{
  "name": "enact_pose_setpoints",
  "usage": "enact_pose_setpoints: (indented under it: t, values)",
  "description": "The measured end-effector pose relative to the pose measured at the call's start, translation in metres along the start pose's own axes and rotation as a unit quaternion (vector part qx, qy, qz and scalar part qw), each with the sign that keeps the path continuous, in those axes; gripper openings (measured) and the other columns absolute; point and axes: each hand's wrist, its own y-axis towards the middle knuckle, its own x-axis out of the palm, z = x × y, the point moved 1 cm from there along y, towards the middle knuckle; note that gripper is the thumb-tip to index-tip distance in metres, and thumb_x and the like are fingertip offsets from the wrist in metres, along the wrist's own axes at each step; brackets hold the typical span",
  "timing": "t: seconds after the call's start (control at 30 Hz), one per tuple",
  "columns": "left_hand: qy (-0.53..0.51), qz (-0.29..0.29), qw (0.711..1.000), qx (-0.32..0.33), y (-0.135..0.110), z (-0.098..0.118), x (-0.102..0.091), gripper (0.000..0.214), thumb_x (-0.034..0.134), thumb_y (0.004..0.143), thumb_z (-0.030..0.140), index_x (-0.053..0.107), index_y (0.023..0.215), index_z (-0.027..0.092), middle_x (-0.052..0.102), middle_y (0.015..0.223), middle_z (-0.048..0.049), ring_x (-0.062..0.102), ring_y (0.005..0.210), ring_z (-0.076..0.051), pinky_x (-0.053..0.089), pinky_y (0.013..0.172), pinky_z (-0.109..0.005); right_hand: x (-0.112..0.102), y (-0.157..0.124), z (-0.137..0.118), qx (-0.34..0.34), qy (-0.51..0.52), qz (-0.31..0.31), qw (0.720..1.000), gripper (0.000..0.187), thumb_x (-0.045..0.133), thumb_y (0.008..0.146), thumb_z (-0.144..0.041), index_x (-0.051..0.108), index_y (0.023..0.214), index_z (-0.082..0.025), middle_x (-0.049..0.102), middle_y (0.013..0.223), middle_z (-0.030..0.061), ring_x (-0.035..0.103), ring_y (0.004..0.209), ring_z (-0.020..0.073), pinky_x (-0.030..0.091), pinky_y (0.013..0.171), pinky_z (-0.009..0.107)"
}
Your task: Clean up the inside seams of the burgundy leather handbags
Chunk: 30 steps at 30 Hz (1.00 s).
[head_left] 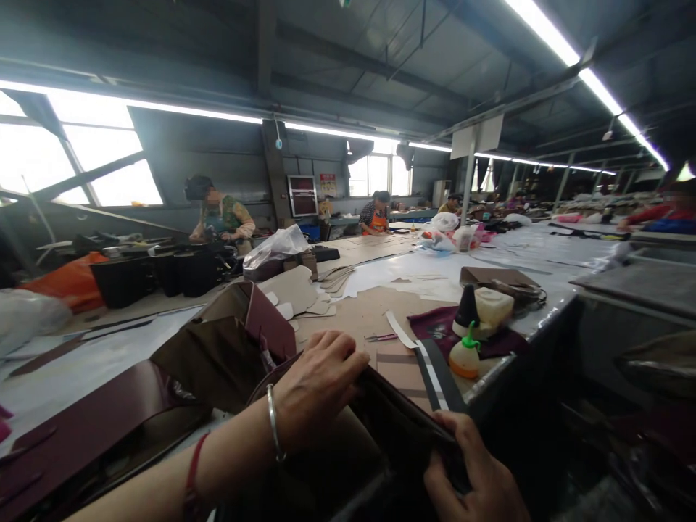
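A dark bag (396, 413) with a brownish lining lies open close in front of me. My left hand (320, 380), with a silver bangle and a red cord at the wrist, is closed over its upper rim. Farther right along the same rim, my right hand (473, 471) pinches the edge between thumb and fingers. The bag's lower part is in deep shadow. Beside my left forearm lies a maroon leather bag part (103, 413) with strap loops. Behind my left hand a maroon panel (272, 322) stands up.
Thread snips (381, 337) lie on the table beyond my hands. To the right stand a glue bottle with green cap (465, 357), a black cone (466, 312) and a pale container (492, 310) on maroon cloth (429, 324). Black bags (185, 272) stand at left; several people work farther off.
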Motion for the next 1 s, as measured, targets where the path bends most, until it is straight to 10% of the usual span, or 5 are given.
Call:
enact_pose_setpoints:
  t: [0.4, 0.6, 1.0]
  values:
    - [-0.076, 0.045, 0.996, -0.028, 0.008, -0.015, 0.016, 0.015, 0.048, 0.074, 0.015, 0.059, 0.082, 0.022, 0.036, 0.12, -0.0054, 0.022, 0.116, -0.028, 0.021, 0.094, -0.048, 0.005, 0.035, -0.015, -0.056, -0.092, -0.098, 0.989, 0.038, 0.051, 0.073, -0.035, 0.052, 0.108, -0.019, 0.06, 0.104, 0.0101, 0.055, 0.095, 0.0259, 0.046, 0.078, 0.036]
    - [-0.181, -0.039, 0.982, -0.029, 0.015, -0.029, 0.017, 0.009, 0.047, 0.076, 0.013, 0.054, 0.074, 0.018, 0.052, 0.113, -0.0039, 0.035, 0.116, -0.022, 0.011, 0.099, -0.048, 0.008, 0.057, -0.012, 0.04, 0.064, -0.225, 0.971, 0.03, 0.044, 0.08, -0.034, 0.058, 0.103, -0.021, 0.064, 0.097, 0.0064, 0.058, 0.089, 0.0228, 0.044, 0.079, 0.032]
    - [-0.227, -0.063, 0.972, -0.003, 0.025, -0.047, 0.018, 0.009, 0.05, 0.075, 0.013, 0.049, 0.066, 0.017, 0.058, 0.103, 0.0005, 0.041, 0.111, -0.017, 0.009, 0.101, -0.038, 0.008, 0.072, -0.005, 0.056, 0.129, -0.272, 0.952, 0.025, 0.043, 0.081, -0.031, 0.06, 0.096, -0.019, 0.064, 0.087, 0.0015, 0.058, 0.08, 0.0163, 0.043, 0.069, 0.022]
